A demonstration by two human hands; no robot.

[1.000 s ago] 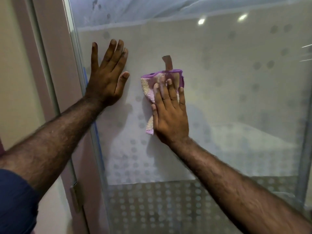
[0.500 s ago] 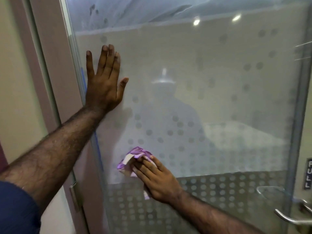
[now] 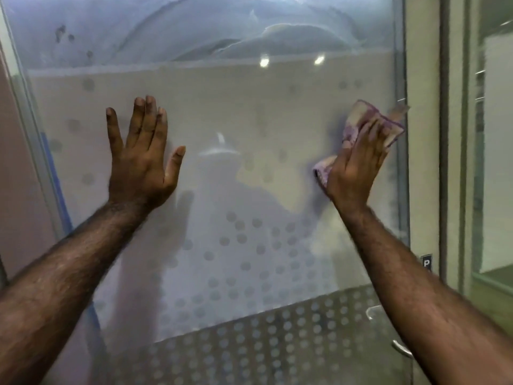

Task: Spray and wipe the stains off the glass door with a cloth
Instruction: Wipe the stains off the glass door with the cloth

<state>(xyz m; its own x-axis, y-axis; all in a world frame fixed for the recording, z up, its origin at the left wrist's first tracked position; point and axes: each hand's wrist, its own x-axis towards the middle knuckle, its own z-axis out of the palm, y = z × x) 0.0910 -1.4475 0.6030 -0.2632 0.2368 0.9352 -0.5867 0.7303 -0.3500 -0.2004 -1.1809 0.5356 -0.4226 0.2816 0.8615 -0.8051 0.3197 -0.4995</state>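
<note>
Fingers (image 3: 369, 134) of the right hand (image 3: 354, 165) are lying straight, pressing a purple cloth (image 3: 361, 118) flat against the glass door (image 3: 249, 112) near its right edge. Left hand (image 3: 141, 159) is resting open on the glass, fingers spread wide, holding nothing. Dark smudges (image 3: 62, 33) are showing at the door's upper left corner.

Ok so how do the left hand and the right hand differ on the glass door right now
The left hand lies bare and flat on the glass door, fingers straight and spread; the right hand presses a purple cloth against it. The left hand sits toward the door's left side; the right hand is near its right edge. The left hand's fingers point straight up; the right hand's lean rightward. Both are raised to similar height.
</note>
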